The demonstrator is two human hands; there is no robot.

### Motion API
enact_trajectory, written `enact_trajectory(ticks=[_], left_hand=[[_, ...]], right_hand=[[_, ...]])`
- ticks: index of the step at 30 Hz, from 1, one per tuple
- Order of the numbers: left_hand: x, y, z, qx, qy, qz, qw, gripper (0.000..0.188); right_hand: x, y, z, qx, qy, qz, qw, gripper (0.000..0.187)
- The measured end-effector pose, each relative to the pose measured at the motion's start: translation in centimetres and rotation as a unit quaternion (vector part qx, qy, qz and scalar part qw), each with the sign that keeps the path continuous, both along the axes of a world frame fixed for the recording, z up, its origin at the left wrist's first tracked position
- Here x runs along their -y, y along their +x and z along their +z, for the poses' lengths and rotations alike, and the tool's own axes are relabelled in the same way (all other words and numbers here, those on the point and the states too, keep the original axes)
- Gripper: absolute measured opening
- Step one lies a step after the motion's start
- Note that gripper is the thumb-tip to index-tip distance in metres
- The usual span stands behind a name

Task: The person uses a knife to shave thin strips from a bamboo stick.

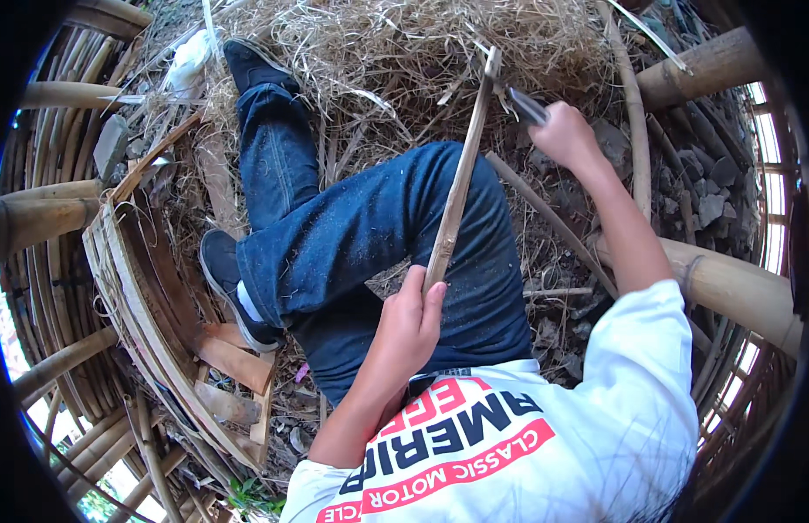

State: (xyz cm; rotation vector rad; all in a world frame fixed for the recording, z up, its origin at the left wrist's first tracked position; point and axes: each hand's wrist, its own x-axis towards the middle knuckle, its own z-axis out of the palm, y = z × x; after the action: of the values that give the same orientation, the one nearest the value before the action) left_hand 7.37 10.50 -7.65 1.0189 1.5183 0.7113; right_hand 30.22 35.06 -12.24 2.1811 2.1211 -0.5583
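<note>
My left hand (405,322) is closed round the lower end of a long split bamboo strip (463,179), which slants upward and away across my raised thigh. In my right hand (563,136), gripped in a fist, is a dark knife (528,106). Its tip end lies against or very near the far end of the strip; whether it cuts in cannot be made out. Pale thin shavings (500,42) show around that end of the strip.
Dry curled bamboo shavings (404,52) cover the ground ahead. Split bamboo slats (152,336) lie stacked at the left by my shoe (230,279). Thick bamboo poles (727,283) stick in from the right, near grey stones (711,207). A white plastic bag (191,61) lies far left.
</note>
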Motion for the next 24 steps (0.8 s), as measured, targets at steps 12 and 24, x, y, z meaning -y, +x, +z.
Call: enact_trajectory(ticks=[12,24], left_hand=[[-0.5,0.7,0.5,-0.072,0.026,-0.038,0.996,0.018],[-0.3,0.7,1.2,-0.084,0.027,-0.041,0.995,0.017]], right_hand=[[4.3,-0.4,-0.6,-0.001,0.004,0.093,0.996,0.025],[-2.9,-1.4,-2.2,0.054,-0.011,-0.025,0.998,0.035]])
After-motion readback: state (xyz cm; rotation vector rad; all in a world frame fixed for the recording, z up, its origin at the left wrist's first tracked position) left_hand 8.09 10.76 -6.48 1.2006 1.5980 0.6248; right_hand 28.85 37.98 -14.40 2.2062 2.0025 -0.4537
